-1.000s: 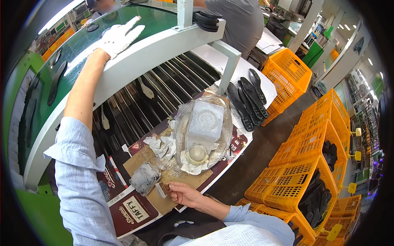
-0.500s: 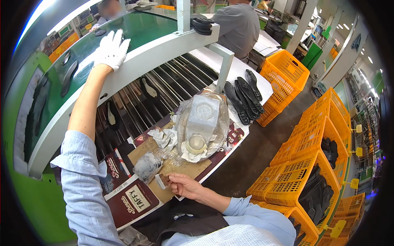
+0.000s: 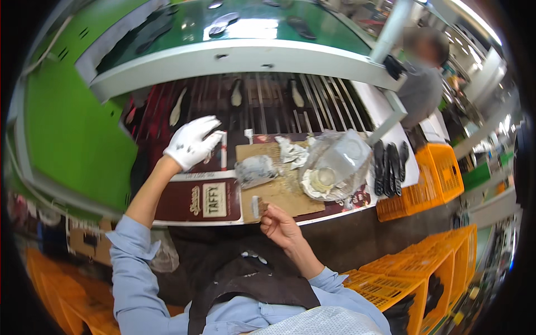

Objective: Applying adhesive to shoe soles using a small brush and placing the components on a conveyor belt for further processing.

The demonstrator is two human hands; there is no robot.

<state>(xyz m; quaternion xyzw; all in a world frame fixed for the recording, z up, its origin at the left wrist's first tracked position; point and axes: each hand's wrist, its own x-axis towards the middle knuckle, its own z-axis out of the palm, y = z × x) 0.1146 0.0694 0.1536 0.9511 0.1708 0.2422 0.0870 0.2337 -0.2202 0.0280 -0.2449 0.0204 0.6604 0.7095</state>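
My left hand (image 3: 192, 144), in a white glove, hovers over the near edge of the metal-rod conveyor (image 3: 324, 106) with fingers stretched and nothing in them. Pinched in my bare right hand (image 3: 282, 225) is a small brush (image 3: 256, 207) with a brown handle and a pale, wide tip. It is held over the front edge of a stained cardboard sheet (image 3: 290, 206). On that sheet lie a smeared, plastic-wrapped bundle (image 3: 255, 171) and crumpled white tissue (image 3: 291, 152). Shoe soles (image 3: 237, 94) with pale middles rest on the rods beyond my left hand.
A translucent container (image 3: 347, 156) with a round mouth sits in plastic wrap at the right. Beside it lie several black soles (image 3: 391, 167). A grey metal beam (image 3: 240, 60) crosses below the green belt (image 3: 262, 25). Orange crates (image 3: 430, 178) stand right; another person (image 3: 421, 89) is beyond.
My left hand has come down from above the green belt to the near edge of the rod conveyor. The view has swung left. My right hand keeps the brush by the cardboard.
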